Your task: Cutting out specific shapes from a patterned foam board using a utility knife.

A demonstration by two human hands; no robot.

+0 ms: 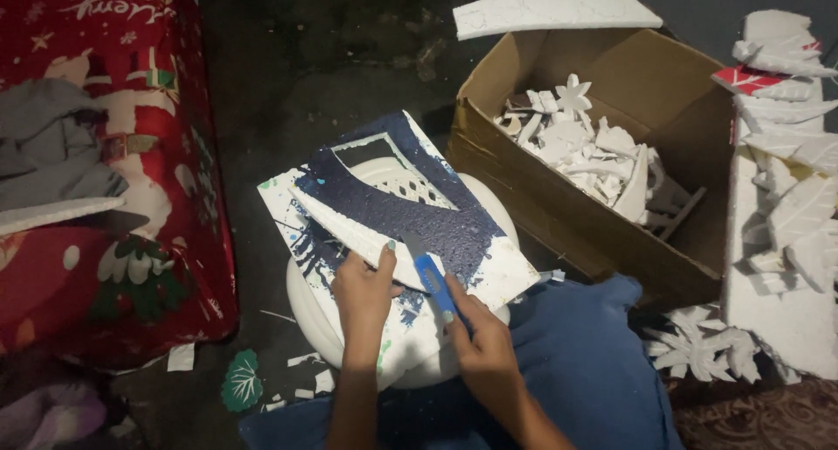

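Blue cutter (434, 282) in closed right grip (485, 350) (on foam)

We see an open brown cardboard box (602, 153) at upper right on the floor, rectangular, flaps folded out, holding white foam cut-outs (580, 144). At far left stands a large package in red festive wrapping (131, 197) printed with white, green and cream figures. No screens or signs show here.

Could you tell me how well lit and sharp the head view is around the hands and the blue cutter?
Head view: dim overall, floor near black; foam sheet and scraps in the cardboard box brightest; right hand, left hand and blue cutter slightly soft.
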